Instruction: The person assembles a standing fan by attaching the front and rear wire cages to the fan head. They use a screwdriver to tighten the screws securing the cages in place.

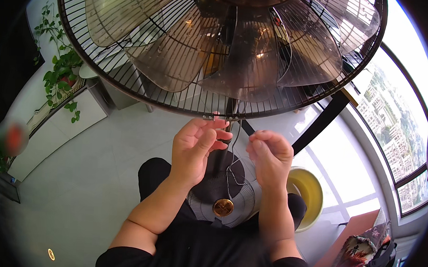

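Where left grip [192, 149] reaches, fan rim [167, 108] adjoins.

Fan [244, 67] cropped above, red thing [14, 138] blurred, inside of right grip [273, 158] hidden

Single view: left fisheye lens on wearer's head, facing steeply down and forward. Wearer's torso [198, 248], seen from above, at bottom centre. Left hand [191, 149] and right hand [273, 159] at close range, mid-frame. Fan [249, 63] close too, cropped by top edge. Floor [100, 176] farther off, lower left. Window [389, 123] bows along right rim; corners dark.
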A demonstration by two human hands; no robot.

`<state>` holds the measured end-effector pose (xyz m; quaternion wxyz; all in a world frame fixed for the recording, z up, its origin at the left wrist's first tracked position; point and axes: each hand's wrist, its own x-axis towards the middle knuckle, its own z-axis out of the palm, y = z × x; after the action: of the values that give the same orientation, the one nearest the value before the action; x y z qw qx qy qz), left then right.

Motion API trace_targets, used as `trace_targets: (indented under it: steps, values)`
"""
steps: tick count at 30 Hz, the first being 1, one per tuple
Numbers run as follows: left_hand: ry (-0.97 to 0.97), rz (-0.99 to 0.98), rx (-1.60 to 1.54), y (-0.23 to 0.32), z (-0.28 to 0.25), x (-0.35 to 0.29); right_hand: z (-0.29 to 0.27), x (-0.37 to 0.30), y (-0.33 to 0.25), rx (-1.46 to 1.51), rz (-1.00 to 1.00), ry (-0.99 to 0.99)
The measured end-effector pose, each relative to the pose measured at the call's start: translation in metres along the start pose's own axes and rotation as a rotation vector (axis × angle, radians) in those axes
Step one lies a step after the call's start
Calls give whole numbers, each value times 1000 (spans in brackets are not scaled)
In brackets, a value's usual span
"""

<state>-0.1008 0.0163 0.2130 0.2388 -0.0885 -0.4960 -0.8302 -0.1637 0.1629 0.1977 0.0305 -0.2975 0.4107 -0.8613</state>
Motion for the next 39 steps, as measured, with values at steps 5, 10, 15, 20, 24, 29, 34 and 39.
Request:
trace_targets:
  steps: [5, 10, 15, 20, 24, 29, 34, 39]
  values:
    - [36, 31, -20, 6, 5, 1, 33, 8, 6, 130, 36, 12]
    - [74, 109, 104, 4, 3, 5, 41, 11, 13, 288, 73, 61]
    - [88, 186, 232, 5, 5, 6, 45, 17, 24, 421, 40, 124]
    - [91, 212, 213, 3, 6, 6, 53, 17, 31, 546, 75, 159]
    - [98, 216, 223, 2, 5, 7, 54, 17, 35, 523, 68, 149]
    - [105, 215, 207, 2, 5, 7, 56, 21, 39, 497, 59, 169]
    - [125, 211, 187, -1, 5, 8, 59, 19, 42, 499, -8, 140]
    - [119, 207, 182, -1, 4, 8, 61, 15, 41, 448, -28, 141]
